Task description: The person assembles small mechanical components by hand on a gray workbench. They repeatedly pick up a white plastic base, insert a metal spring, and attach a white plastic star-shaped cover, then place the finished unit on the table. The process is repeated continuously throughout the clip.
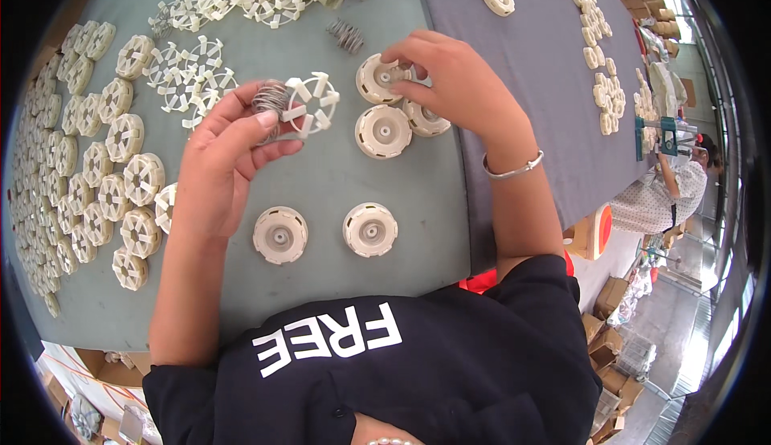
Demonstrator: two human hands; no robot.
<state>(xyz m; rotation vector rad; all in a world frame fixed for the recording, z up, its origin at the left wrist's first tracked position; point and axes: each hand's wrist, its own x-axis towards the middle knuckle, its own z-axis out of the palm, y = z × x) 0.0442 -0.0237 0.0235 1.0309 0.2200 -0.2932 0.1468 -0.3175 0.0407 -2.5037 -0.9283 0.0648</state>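
Head view | left hand (221,164) clenched on wire springs (271,98) beside spoked wheel (312,104) | right hand (450,83) pinching spring into round cap (377,78) on bench (337,180) | springs light, squashy, best pinched at coil ends

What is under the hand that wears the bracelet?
Under the right hand sits a round cream plastic cap, with the fingertips pressing a small metal spring into its middle. The fingers hide most of the spring. A second cap peeks out below the palm.
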